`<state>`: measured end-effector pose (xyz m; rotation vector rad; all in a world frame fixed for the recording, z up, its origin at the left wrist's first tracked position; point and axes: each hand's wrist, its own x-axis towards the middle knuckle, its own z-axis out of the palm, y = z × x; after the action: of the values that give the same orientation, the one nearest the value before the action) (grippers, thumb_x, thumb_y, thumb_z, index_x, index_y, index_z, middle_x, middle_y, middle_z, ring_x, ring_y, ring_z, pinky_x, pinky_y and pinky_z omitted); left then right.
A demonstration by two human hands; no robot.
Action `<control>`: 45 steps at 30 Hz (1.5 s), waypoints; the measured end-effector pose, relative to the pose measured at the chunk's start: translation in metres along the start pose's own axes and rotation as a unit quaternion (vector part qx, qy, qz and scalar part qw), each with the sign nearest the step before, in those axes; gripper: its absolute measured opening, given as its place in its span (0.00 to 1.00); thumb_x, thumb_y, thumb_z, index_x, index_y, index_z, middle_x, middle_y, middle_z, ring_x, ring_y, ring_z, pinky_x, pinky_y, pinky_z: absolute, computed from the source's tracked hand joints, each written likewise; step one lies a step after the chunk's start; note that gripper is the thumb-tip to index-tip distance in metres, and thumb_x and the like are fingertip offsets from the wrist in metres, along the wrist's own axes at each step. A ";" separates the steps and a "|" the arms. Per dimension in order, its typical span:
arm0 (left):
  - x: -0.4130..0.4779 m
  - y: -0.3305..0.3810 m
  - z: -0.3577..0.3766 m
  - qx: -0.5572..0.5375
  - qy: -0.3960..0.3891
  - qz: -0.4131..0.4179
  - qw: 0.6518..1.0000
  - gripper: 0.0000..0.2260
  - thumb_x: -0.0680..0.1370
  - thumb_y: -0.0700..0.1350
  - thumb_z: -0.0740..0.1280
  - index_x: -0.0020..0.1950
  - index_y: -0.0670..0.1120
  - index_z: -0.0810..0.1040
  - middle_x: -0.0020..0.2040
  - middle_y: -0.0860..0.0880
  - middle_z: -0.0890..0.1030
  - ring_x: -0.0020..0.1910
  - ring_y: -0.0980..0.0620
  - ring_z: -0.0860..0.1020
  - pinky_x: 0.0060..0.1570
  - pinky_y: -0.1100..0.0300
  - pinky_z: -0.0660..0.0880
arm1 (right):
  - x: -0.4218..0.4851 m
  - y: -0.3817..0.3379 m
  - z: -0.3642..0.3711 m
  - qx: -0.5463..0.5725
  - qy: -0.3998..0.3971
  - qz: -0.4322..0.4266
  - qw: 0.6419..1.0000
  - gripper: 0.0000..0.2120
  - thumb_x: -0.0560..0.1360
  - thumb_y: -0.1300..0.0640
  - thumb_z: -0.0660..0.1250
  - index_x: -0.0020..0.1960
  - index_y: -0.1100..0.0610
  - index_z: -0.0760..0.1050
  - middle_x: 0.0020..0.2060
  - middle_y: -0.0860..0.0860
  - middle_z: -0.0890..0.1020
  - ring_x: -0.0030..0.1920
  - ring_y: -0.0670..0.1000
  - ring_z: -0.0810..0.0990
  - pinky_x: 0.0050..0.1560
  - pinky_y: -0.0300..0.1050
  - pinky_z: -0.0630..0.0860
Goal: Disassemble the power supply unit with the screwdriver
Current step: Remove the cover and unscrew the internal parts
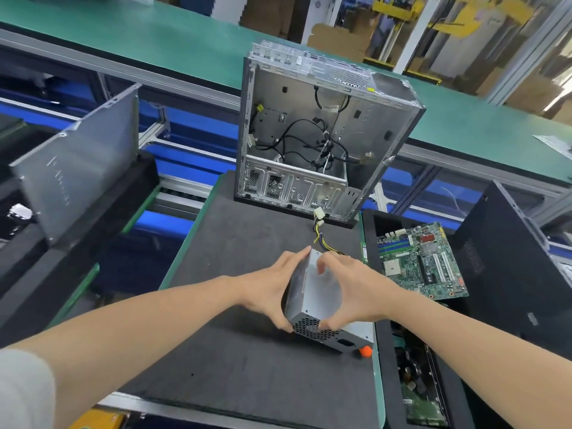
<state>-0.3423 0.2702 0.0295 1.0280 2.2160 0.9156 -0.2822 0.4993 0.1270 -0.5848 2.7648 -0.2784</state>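
Note:
A silver power supply unit [318,300] with a honeycomb vent on its near face sits on the dark foam mat [247,351]. My left hand [267,289] grips its left side, thumb at the near bottom corner. My right hand [353,292] grips its top and right side, thumb on the vent face. A bundle of yellow and black wires [320,235] with white plugs runs from the unit's far end toward the case. An orange object [366,351], perhaps a screwdriver handle, shows just right of the unit's near corner; the rest of it is hidden.
An open, emptied computer case [315,131] with loose black cables stands at the mat's far edge. A green motherboard [424,261] lies in a black tray to the right, beside a black case panel [507,264]. A grey metal side panel [80,174] leans at left. A green conveyor runs behind.

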 end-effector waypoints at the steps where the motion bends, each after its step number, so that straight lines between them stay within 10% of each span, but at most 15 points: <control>1: 0.000 0.000 0.001 0.014 0.006 0.006 1.000 0.71 0.58 0.59 0.85 0.80 0.64 0.30 0.74 0.61 0.54 0.76 0.52 0.63 0.73 0.53 0.69 | 0.000 0.000 0.000 -0.005 -0.006 -0.004 1.000 0.40 0.56 0.31 0.77 0.56 0.43 0.59 0.54 0.41 0.66 0.56 0.50 0.68 0.53 0.53 0.76; 23: 0.001 0.000 -0.008 0.081 0.016 0.061 0.995 0.72 0.60 0.61 0.84 0.82 0.57 0.29 0.72 0.55 0.54 0.71 0.54 0.64 0.66 0.65 0.67 | -0.006 0.001 0.007 -0.071 0.023 0.004 0.997 0.39 0.52 0.32 0.75 0.53 0.46 0.60 0.56 0.45 0.61 0.53 0.53 0.66 0.42 0.52 0.80; 29: -0.015 -0.013 -0.006 -0.077 0.054 0.015 0.995 0.71 0.57 0.62 0.87 0.77 0.73 0.31 0.78 0.69 0.50 0.81 0.60 0.53 0.78 0.52 0.59 | -0.002 0.002 0.002 0.022 0.059 0.000 0.998 0.39 0.53 0.36 0.79 0.54 0.45 0.61 0.58 0.43 0.63 0.55 0.49 0.70 0.48 0.48 0.78; 35: -0.024 -0.017 -0.022 -0.193 0.062 0.031 0.979 0.68 0.62 0.47 0.88 0.79 0.72 0.37 0.82 0.62 0.54 0.81 0.64 0.56 0.82 0.49 0.55 | -0.001 0.005 0.002 0.181 0.093 0.010 0.979 0.39 0.56 0.44 0.83 0.58 0.48 0.64 0.62 0.46 0.65 0.62 0.52 0.69 0.62 0.57 0.76; 45: -0.019 0.020 -0.036 -0.138 0.092 0.050 0.985 0.65 0.59 0.50 0.88 0.80 0.72 0.45 0.77 0.61 0.59 0.79 0.65 0.61 0.79 0.52 0.62 | -0.013 0.015 0.021 0.280 0.079 0.007 0.957 0.40 0.60 0.51 0.84 0.61 0.52 0.61 0.71 0.48 0.62 0.75 0.49 0.64 0.75 0.58 0.67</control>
<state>-0.3475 0.2517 0.0709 0.9637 2.1170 1.3685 -0.2693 0.5159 0.1073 -0.4015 2.6416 -1.0998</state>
